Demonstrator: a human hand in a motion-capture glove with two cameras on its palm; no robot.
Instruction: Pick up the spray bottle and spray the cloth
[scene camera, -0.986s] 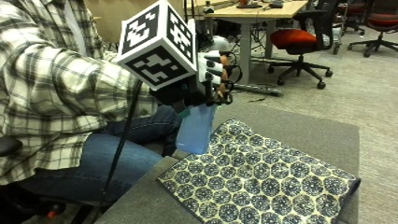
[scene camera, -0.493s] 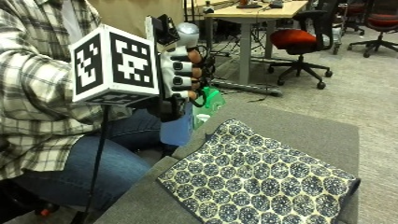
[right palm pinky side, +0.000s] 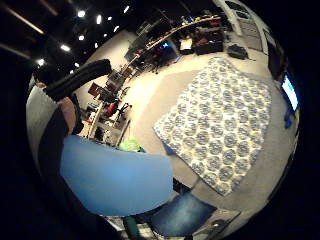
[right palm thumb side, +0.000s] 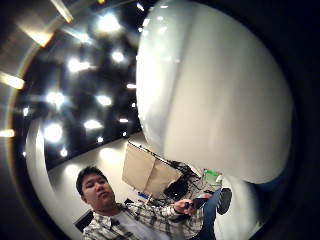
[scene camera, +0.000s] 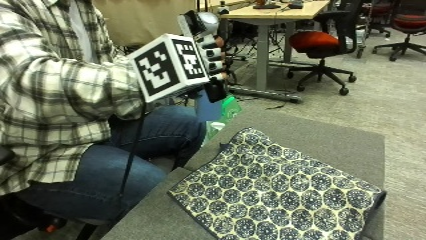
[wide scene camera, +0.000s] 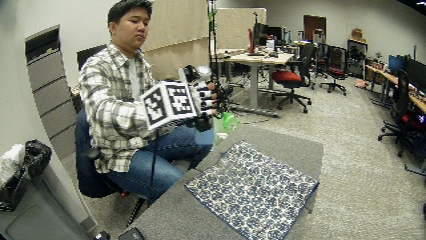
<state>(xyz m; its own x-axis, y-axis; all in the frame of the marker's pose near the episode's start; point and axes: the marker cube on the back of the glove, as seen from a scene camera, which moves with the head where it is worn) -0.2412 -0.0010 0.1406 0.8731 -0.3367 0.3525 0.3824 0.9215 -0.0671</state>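
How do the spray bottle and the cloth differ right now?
The spray bottle is plain blue with a white head; the cloth is dark blue with a pale hexagon pattern. The bottle is held up off the table in the gloved right hand; the cloth lies flat on it. Both are mostly blue.

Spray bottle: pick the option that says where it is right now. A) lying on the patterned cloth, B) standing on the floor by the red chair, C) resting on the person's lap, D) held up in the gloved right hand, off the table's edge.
D: the gloved right hand grips the spray bottle in the air, beside the table, clear of the patterned cloth.
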